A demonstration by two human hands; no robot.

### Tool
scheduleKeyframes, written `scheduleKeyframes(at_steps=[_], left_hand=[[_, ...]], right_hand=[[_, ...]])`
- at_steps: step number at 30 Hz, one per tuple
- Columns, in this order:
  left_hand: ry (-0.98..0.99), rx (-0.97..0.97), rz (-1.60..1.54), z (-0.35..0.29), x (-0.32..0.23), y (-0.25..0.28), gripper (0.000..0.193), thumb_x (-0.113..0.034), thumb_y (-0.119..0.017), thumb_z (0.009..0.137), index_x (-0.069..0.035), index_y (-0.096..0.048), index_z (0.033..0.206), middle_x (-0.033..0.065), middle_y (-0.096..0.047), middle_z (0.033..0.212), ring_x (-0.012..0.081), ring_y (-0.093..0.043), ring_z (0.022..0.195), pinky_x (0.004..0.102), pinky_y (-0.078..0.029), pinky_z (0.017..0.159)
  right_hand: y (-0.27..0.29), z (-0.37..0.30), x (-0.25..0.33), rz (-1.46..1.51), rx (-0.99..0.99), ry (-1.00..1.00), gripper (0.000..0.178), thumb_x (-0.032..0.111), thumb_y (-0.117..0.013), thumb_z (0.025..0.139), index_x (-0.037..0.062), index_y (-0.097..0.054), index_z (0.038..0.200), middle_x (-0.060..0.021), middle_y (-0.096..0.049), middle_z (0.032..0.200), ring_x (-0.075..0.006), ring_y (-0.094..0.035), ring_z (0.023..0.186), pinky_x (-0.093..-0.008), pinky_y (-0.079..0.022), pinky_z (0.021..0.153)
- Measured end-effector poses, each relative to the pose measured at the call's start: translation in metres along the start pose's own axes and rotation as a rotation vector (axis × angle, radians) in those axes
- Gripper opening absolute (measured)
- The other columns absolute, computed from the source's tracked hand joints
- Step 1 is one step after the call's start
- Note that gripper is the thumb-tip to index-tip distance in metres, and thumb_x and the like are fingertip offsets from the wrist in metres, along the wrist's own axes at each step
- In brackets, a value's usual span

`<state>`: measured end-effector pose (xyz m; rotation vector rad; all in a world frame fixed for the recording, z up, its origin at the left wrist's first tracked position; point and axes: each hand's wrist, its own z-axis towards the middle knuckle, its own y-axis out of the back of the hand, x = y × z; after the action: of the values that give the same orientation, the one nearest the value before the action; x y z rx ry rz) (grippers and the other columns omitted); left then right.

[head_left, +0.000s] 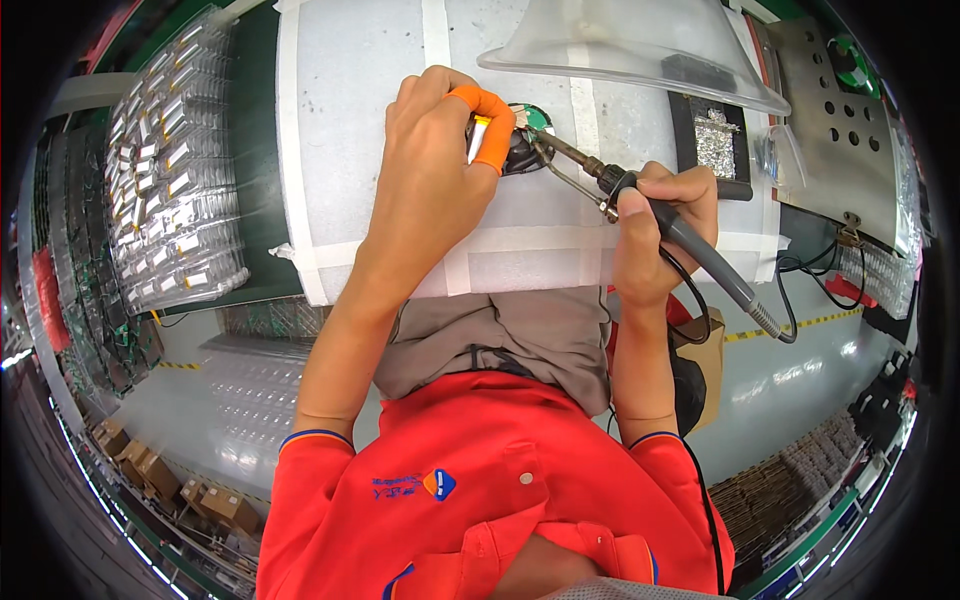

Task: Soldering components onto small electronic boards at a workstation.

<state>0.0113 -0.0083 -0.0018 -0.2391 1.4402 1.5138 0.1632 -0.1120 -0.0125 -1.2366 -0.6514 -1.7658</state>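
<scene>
My left hand point(428, 155), with orange finger cots on thumb and forefinger, is closed around a small white pouch battery with a yellow end point(477, 142). Right beside these fingertips, a green circuit board point(538, 117) sits in a rounded black housing point(526, 158) on the white work surface. My right hand point(655, 228) grips a dark grey soldering iron point(688, 238) like a pen. Its metal tip and a thin side tube reach left to the board's edge by my left fingertips. The exact contact spot is too small to make out.
Stacked clear trays of batteries point(185, 170) stand at left. A clear plastic hood point(640, 50) covers the far side. A black tray of silvery scraps point(715, 145) lies at right, near a perforated metal box point(850, 140). The iron's cable point(790, 290) loops at right.
</scene>
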Motion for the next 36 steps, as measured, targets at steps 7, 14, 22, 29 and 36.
scheduleKeyframes(at_steps=[7, 14, 22, 29, 36], left_hand=[[-0.029, -0.008, 0.012, 0.0001, 0.0003, 0.0015, 0.005, 0.002, -0.065, 0.076, 0.003, -0.063, 0.081, 0.0087, -0.057, 0.086, 0.0252, -0.049, 0.079, 0.0333, -0.041, 0.072], [-0.054, -0.013, -0.032, -0.0008, 0.0014, 0.004, 0.007, 0.0, -0.064, 0.077, 0.002, -0.064, 0.084, 0.0087, -0.059, 0.087, 0.0258, -0.052, 0.081, 0.0331, -0.042, 0.07], [-0.057, -0.007, 0.046, -0.0012, 0.0001, 0.0004, 0.007, 0.003, -0.063, 0.076, 0.002, -0.062, 0.083, 0.0101, -0.059, 0.088, 0.0268, -0.053, 0.082, 0.0337, -0.042, 0.071], [-0.053, -0.008, 0.052, -0.0004, -0.0005, 0.0001, 0.009, 0.005, -0.063, 0.075, 0.002, -0.062, 0.083, 0.0105, -0.059, 0.087, 0.0274, -0.053, 0.081, 0.0335, -0.042, 0.071], [-0.024, 0.012, 0.043, -0.0008, -0.0001, 0.0023, 0.007, 0.002, -0.064, 0.077, 0.002, -0.062, 0.084, 0.01, -0.059, 0.088, 0.0266, -0.054, 0.081, 0.0328, -0.043, 0.072]], right_hand=[[-0.0003, 0.0007, -0.0007, 0.055, -0.071, 0.048, 0.014, -0.003, -0.055, 0.078, 0.0026, -0.044, 0.086, -0.0003, -0.04, 0.067, -0.0059, -0.032, 0.059, -0.0211, -0.027, 0.054], [-0.0004, 0.0015, -0.0001, 0.045, -0.086, 0.018, 0.015, -0.001, -0.057, 0.08, 0.0028, -0.045, 0.086, -0.0009, -0.041, 0.067, -0.0056, -0.034, 0.059, -0.0209, -0.029, 0.054], [-0.0002, 0.0005, -0.0006, 0.044, -0.012, -0.04, 0.016, 0.0, -0.059, 0.082, 0.0033, -0.043, 0.086, -0.0003, -0.042, 0.064, -0.0047, -0.034, 0.056, -0.0198, -0.029, 0.051], [0.0018, 0.0008, -0.0009, 0.05, -0.043, -0.003, 0.015, -0.001, -0.056, 0.082, 0.0034, -0.044, 0.088, -0.0007, -0.042, 0.065, -0.0048, -0.034, 0.056, -0.02, -0.029, 0.051], [0.0001, 0.0021, -0.0029, 0.048, -0.081, 0.018, 0.015, 0.0, -0.057, 0.081, 0.0038, -0.045, 0.088, -0.0008, -0.043, 0.068, -0.0048, -0.035, 0.057, -0.0194, -0.029, 0.052]])
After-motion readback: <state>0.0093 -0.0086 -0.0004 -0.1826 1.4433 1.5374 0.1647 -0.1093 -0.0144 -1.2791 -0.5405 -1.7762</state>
